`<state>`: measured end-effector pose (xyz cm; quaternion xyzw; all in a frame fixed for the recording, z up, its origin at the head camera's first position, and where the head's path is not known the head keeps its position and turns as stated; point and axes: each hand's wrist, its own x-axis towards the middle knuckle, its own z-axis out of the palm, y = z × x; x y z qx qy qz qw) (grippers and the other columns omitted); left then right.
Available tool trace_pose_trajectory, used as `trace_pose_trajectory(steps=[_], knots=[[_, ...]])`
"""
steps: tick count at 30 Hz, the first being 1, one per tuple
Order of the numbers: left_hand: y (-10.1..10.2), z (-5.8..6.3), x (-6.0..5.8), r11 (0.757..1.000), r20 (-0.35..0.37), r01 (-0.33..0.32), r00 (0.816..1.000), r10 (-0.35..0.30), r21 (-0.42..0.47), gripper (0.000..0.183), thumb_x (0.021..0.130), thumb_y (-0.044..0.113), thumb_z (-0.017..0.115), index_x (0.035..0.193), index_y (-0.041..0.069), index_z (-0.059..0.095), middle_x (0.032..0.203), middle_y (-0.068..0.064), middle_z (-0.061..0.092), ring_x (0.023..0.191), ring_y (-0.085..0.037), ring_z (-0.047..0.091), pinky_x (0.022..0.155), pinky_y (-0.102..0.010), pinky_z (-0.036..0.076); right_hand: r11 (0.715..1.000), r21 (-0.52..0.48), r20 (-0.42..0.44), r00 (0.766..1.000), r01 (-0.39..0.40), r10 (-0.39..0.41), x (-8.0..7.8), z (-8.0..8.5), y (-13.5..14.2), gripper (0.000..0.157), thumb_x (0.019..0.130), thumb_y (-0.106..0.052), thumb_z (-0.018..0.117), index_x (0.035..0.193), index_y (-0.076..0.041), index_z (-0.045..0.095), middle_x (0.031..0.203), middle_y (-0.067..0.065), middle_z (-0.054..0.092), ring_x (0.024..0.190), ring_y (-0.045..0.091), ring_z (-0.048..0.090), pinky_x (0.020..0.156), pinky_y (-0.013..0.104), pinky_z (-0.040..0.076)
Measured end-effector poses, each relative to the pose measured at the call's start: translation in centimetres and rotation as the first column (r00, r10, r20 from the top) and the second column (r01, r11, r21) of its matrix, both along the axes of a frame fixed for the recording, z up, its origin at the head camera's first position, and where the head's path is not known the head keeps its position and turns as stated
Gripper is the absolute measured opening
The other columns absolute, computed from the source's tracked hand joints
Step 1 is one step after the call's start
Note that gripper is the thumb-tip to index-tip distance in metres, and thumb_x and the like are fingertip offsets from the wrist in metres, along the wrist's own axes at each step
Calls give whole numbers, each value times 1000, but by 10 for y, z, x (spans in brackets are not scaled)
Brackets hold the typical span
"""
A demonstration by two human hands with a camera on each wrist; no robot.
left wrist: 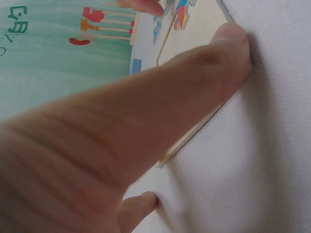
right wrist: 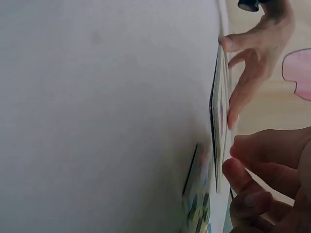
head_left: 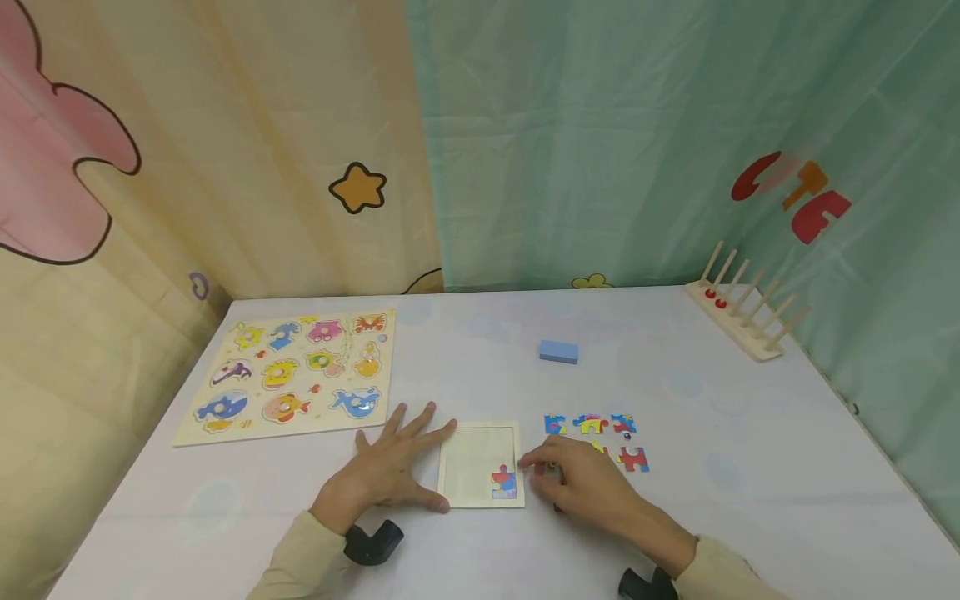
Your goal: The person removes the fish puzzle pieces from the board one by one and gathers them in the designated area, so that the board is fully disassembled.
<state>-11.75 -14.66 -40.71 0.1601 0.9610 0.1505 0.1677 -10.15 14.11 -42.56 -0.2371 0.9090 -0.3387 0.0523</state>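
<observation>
A shallow wooden puzzle tray (head_left: 472,458) lies flat on the table, with one red and blue jigsaw piece (head_left: 503,483) in its lower right corner. My left hand (head_left: 390,467) spreads its fingers along the tray's left side; the thumb touches the tray near its lower left corner, as the left wrist view also shows. At the tray's right edge is my right hand (head_left: 588,487), its fingers bent loosely. No piece shows between thumb and fingers in the right wrist view. Just beyond that hand lie several loose jigsaw pieces (head_left: 633,458), some partly hidden by it.
A large sea-animal peg board (head_left: 251,364) lies at the left. One blue block (head_left: 558,352) sits toward the back. At the back right stands a wooden rack of pegs (head_left: 742,325) with red beads. Curtains (head_left: 637,167) hang behind the white table (head_left: 750,517).
</observation>
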Motion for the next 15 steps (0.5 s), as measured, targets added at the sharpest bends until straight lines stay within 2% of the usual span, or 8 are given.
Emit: trace_pose_trajectory(steps=[2, 5, 9, 15], knots=[[1, 0, 0, 1000, -2, 1, 1000, -1, 4, 102, 60, 59, 86, 149, 32, 44, 162, -5, 24, 147, -46, 9, 94, -87, 8, 999, 32, -28, 999, -41, 42, -2, -1, -9, 25, 86, -10, 72, 109, -19, 74, 85, -16, 56, 66, 0, 49, 57, 19, 43], [1, 0, 0, 1000, -5, 0, 1000, 0, 3, 102, 60, 59, 86, 149, 33, 44, 162, -5, 24, 147, -46, 10, 94, -87, 9, 996, 70, -65, 996, -63, 67, -2, -2, -17, 27, 85, -11, 73, 111, -18, 74, 83, -16, 54, 71, 2, 48, 57, 19, 41], [1, 0, 0, 1000, -7, -1, 1000, 1, -6, 102, 60, 59, 86, 149, 33, 44, 162, -4, 25, 147, -45, 10, 94, -86, 10, 994, 92, -75, 995, -63, 70, -1, -2, -21, 26, 85, -11, 72, 110, -17, 75, 82, -15, 53, 68, 1, 46, 54, 18, 39], [0, 1, -1, 1000, 1, 1, 1000, -1, -7, 102, 60, 60, 86, 149, 34, 43, 162, -5, 24, 147, -46, 10, 94, -87, 10, 994, 81, -66, 995, -73, 78, -1, -3, -21, 26, 85, -10, 73, 110, -16, 75, 83, -14, 53, 72, 4, 48, 58, 19, 41]])
